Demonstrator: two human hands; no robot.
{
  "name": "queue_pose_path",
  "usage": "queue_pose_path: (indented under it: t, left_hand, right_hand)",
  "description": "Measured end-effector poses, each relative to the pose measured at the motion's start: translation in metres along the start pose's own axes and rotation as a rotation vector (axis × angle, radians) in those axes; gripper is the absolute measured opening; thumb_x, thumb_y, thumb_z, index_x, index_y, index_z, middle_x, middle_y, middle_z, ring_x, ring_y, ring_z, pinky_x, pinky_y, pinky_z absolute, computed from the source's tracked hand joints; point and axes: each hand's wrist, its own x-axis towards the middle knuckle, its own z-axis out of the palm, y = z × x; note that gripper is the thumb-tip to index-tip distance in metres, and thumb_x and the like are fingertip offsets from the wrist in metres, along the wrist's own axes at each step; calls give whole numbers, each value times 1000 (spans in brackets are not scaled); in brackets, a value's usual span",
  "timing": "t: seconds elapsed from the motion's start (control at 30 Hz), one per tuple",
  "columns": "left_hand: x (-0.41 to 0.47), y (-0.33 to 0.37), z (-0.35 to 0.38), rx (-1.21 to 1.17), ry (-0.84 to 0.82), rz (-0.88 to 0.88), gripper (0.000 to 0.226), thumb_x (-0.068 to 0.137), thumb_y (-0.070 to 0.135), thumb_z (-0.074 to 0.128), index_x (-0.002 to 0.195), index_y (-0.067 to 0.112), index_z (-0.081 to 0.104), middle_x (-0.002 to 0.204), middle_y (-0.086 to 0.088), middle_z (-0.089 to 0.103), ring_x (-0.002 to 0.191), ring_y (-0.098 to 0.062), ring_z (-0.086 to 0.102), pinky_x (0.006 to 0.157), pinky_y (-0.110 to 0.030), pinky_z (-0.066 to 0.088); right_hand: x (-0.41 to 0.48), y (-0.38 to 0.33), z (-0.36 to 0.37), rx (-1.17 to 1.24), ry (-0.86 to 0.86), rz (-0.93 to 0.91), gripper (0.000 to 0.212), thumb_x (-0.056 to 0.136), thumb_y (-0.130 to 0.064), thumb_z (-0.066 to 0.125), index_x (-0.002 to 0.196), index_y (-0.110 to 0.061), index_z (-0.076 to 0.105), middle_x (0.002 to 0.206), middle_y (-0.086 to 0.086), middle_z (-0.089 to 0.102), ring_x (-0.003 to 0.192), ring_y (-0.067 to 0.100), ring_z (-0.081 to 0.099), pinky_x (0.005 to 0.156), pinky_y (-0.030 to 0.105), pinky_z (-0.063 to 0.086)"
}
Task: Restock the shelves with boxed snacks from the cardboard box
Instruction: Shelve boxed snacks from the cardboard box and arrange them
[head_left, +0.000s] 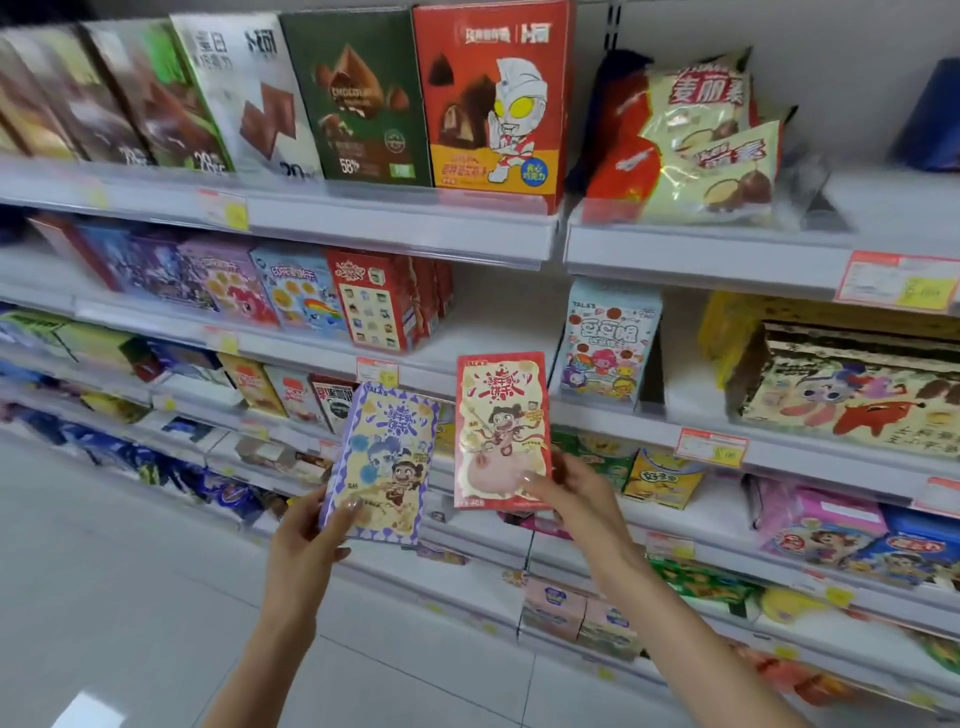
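My left hand (310, 535) grips the lower left corner of a purple-and-cream cartoon snack box (382, 462), held upright in front of the shelves. My right hand (563, 488) pinches the lower right corner of a red cartoon snack box (501, 428), also upright, a little higher and to the right. Both boxes hang just below the second shelf (493, 332), which has a bare white gap between a row of red boxes (379, 306) and a light-blue cartoon box (610, 343). The cardboard box is out of view.
The top shelf (395, 228) carries tall chocolate boxes (493, 98) and snack bags (696, 140). A large yellow display carton (852, 384) stands at the right of the second shelf. Lower shelves hold several small boxes and packets. White tiled floor (104, 571) lies to the left.
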Motion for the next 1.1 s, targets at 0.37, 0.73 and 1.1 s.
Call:
queue_pose_path:
  t: [0.37, 0.73, 1.1]
  left_hand:
    - [109, 8, -37, 50, -176, 52, 22, 87, 13, 64, 109, 13, 63, 99, -10, 69, 75, -15, 64, 55, -27, 48]
    - [205, 39, -75, 115, -492, 118, 21, 87, 20, 64, 108, 21, 60, 99, 1, 67, 79, -7, 60, 57, -18, 43]
    - [226, 39, -64, 87, -588, 181, 30, 85, 12, 65, 114, 17, 58, 100, 4, 66, 68, 7, 62, 50, -11, 45]
  right_hand:
    - [82, -43, 68, -2, 208, -60, 14, 83, -19, 69, 88, -28, 59, 102, -2, 68, 92, 13, 63, 74, 25, 47]
    - [100, -54, 115, -26, 542, -76, 29, 83, -17, 68, 107, -17, 51, 86, -14, 58, 76, -2, 55, 61, 16, 38]
    - [191, -94, 98, -401, 672, -71, 45, 73, -35, 75, 110, -17, 59, 99, 3, 63, 89, 21, 60, 80, 31, 49]
